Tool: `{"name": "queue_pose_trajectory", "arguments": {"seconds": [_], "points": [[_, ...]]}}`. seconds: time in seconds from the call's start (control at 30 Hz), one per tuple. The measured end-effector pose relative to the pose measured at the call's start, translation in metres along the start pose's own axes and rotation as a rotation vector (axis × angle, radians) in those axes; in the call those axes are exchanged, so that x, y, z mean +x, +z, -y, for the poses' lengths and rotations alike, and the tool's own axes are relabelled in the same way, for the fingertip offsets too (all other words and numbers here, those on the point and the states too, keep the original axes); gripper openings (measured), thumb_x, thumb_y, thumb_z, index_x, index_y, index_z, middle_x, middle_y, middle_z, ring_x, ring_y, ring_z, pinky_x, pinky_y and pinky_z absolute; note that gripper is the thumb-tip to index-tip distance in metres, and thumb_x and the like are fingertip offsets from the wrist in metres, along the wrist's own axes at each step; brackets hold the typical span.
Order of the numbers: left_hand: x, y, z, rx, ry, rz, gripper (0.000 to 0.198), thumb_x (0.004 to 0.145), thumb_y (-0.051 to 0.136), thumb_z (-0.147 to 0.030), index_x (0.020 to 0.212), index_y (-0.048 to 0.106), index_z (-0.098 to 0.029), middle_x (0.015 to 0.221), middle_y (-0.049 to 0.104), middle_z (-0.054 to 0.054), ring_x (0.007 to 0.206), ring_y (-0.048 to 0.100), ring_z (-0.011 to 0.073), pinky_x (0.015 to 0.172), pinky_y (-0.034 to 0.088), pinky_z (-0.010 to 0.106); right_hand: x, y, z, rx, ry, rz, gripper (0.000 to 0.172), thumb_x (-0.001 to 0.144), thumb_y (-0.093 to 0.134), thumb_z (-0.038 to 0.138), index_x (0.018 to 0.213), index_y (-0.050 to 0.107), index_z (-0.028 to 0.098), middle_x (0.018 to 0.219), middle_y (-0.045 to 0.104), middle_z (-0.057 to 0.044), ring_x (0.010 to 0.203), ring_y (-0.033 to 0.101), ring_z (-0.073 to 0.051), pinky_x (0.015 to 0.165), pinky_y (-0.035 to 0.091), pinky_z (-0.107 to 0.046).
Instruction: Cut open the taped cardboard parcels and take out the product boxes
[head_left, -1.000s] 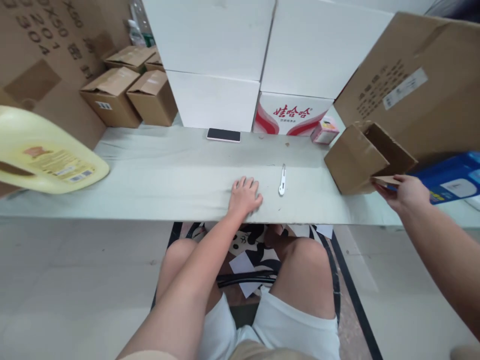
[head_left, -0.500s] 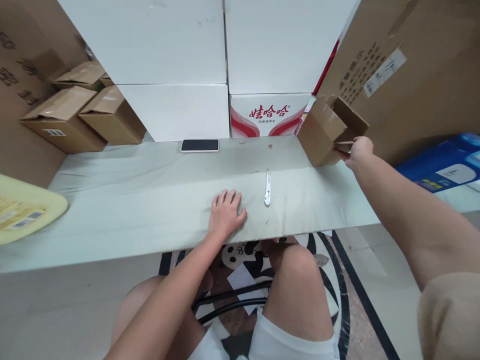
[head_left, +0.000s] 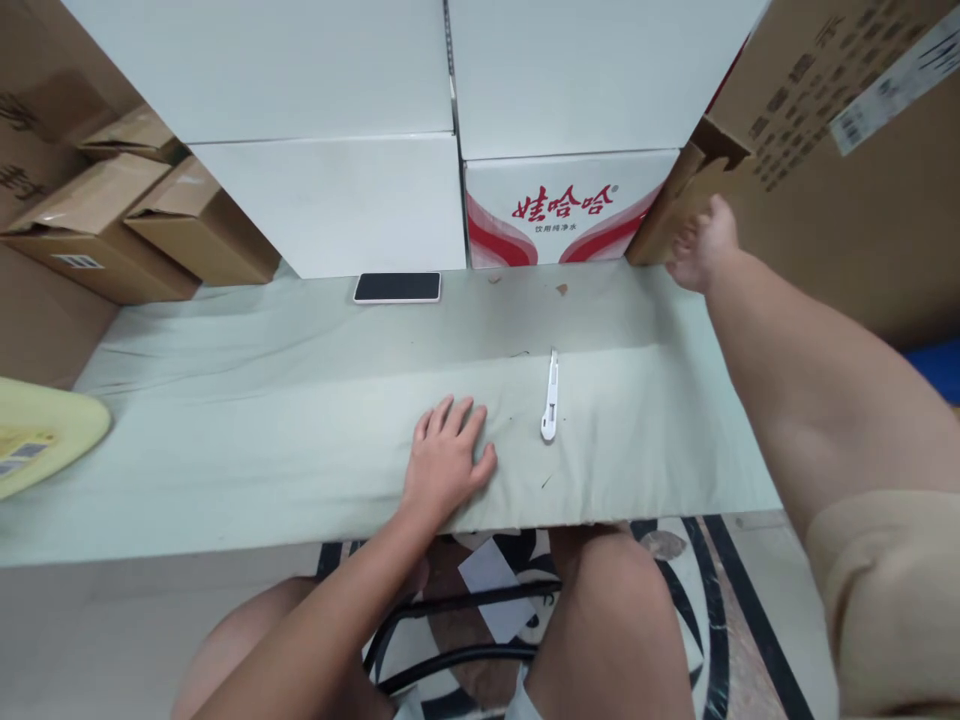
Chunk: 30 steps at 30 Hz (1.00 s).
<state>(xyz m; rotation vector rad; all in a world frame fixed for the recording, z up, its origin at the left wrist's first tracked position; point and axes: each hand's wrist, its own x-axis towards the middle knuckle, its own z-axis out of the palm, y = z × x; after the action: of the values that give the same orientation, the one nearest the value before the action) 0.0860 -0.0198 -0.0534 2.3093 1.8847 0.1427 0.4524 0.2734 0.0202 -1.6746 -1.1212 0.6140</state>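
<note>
My left hand (head_left: 448,462) lies on the pale green cloth of the table (head_left: 262,420), fingers spread and holding nothing. Right of it, a white utility knife (head_left: 551,398) rests on the cloth. At the back right, my right hand (head_left: 703,248) is raised beside a small brown cardboard box (head_left: 671,205), its fingers curled and partly blurred. Whether it touches the box or grips anything cannot be made out. The box stands against the large carton and is partly hidden by the hand. A dark phone (head_left: 397,287) lies near the back of the table.
White boxes (head_left: 330,210) stand along the back, one with red lettering (head_left: 555,210). Small brown boxes (head_left: 199,220) sit at the back left, a yellow container (head_left: 52,430) at the left edge. A large carton (head_left: 847,220) and a blue package (head_left: 937,368) are at the right.
The small open box has moved back against the boxes, and my right hand no longer pinches its flap. The view has shifted; my left hand stays on the cloth.
</note>
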Motion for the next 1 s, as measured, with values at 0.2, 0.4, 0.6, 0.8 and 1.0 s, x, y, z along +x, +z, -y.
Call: {"name": "queue_pose_trajectory", "arguments": {"seconds": [0.2,0.4,0.6,0.8,1.0], "points": [[-0.001,0.002,-0.003,-0.026,0.002,-0.015,0.055,0.096,0.047,-0.041,0.147,0.056,-0.025,0.156,0.054,0.009,0.15,0.039,0.0335,0.124,0.031,0.052,-0.134,0.021,0.013,0.224,0.097,0.197,0.024,0.103,0.037,0.025,0.1,0.06,0.017,0.111,0.068,-0.008,0.096,0.066,-0.01,0.095,0.049,-0.03],[-0.001,0.002,-0.008,-0.158,0.021,-0.084,0.049,0.095,0.051,-0.038,0.139,0.061,-0.019,0.154,0.055,0.011,0.148,0.041,0.0345,0.124,0.028,0.051,-0.418,-0.016,0.014,0.154,-0.189,0.915,0.012,0.096,0.053,0.028,0.096,0.064,0.022,0.088,0.07,-0.002,0.081,0.066,-0.014,0.081,0.052,-0.029],[-0.019,0.003,-0.002,-0.461,-0.122,-0.309,0.026,0.096,0.046,-0.025,0.113,0.062,-0.016,0.116,0.069,0.014,0.113,0.061,0.0268,0.106,0.044,0.04,-0.637,-0.004,-0.035,-0.287,-0.601,1.769,0.014,0.094,0.059,0.029,0.095,0.071,0.021,0.102,0.077,-0.004,0.093,0.069,-0.018,0.073,0.046,-0.026],[-0.108,-0.002,0.022,-0.684,-0.113,-0.506,0.019,0.097,0.047,-0.03,0.08,0.051,-0.023,0.083,0.062,0.004,0.084,0.058,0.0194,0.083,0.045,0.031,-0.677,-0.026,-0.056,-0.533,-0.685,1.909,0.022,0.097,0.059,0.038,0.101,0.073,0.022,0.109,0.076,-0.007,0.095,0.07,-0.021,0.068,0.043,-0.027],[-0.171,-0.001,0.047,-0.875,-0.362,-0.523,0.033,0.095,0.048,-0.034,0.064,0.047,-0.022,0.061,0.048,-0.002,0.061,0.044,0.0147,0.064,0.036,0.028,-0.687,-0.035,-0.062,-0.538,-0.544,1.857,0.033,0.086,0.071,0.03,0.117,0.065,0.022,0.117,0.074,-0.008,0.101,0.069,-0.025,0.074,0.042,-0.028]]}}
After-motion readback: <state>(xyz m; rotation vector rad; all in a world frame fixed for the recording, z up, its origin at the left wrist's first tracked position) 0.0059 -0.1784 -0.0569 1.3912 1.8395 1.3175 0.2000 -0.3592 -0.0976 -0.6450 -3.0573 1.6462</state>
